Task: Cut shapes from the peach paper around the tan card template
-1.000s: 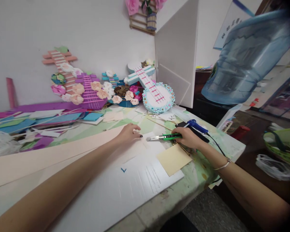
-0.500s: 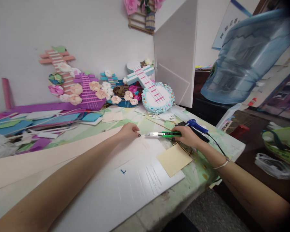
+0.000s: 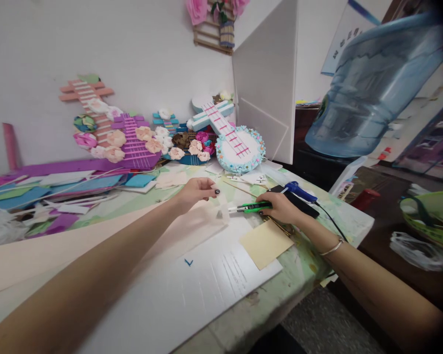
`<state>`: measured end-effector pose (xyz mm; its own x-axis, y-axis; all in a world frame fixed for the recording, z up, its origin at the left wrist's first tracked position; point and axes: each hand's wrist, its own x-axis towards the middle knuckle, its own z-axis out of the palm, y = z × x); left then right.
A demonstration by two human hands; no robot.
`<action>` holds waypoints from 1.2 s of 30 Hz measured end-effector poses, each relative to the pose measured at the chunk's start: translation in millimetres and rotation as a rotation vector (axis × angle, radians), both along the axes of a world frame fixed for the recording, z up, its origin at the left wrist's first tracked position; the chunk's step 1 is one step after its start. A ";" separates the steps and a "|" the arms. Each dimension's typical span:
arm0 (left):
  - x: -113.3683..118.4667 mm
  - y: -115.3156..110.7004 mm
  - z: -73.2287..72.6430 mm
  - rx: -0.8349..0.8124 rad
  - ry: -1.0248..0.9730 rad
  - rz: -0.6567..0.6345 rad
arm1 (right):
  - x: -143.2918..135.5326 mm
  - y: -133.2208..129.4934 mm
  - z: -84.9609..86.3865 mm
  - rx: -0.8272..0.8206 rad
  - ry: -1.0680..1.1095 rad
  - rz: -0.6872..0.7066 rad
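Pinched together, the fingers of my left hand (image 3: 198,191) hold the edge of a pale pink paper sheet (image 3: 184,223), whose right end is lifted off the white board (image 3: 203,285). My right hand (image 3: 278,206) is wrapped round a green utility knife (image 3: 254,207). The knife's blade points left and its tip is behind or against the raised paper edge. A square of yellow paper (image 3: 266,243) rests on the board's right corner, below my right hand. A small blue V-shaped piece (image 3: 188,262) lies on the board.
A blue glue gun (image 3: 300,191) with a black cord lies beyond my right hand. Paper-flower instruments, one a round light-blue one (image 3: 239,150), lean at the wall. Coloured paper scraps (image 3: 84,184) cover the back left. A large water bottle (image 3: 365,93) stands at the right.
My left hand has risen slightly, and the paper's right end has come up with it. The knife has moved a little left and lower, its blade now at the paper edge.
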<state>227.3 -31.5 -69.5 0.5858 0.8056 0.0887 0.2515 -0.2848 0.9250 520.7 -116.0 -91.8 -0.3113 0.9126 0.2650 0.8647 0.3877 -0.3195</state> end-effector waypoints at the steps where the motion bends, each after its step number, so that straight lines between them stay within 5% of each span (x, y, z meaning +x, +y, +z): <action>1: 0.5 -1.6 1.0 0.001 -0.016 -0.005 | -0.5 -0.6 -0.5 0.000 0.004 0.022; 10: -1.0 -14.9 -3.8 -0.001 -0.035 -0.020 | -0.2 -21.1 3.6 -0.002 0.009 0.161; 20: -11.8 -14.2 -39.8 -0.008 0.078 0.039 | 1.9 -39.1 -5.7 0.049 -0.002 0.153; 36: -13.8 -14.0 -59.1 0.233 0.172 0.208 | 1.2 -39.6 -8.6 0.090 0.030 0.138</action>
<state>213.6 -45.5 -128.7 0.4338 0.8789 0.1982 0.4730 -0.4094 0.7801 521.9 -155.5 -100.4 -0.4227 0.8340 0.3546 0.7918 0.5302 -0.3032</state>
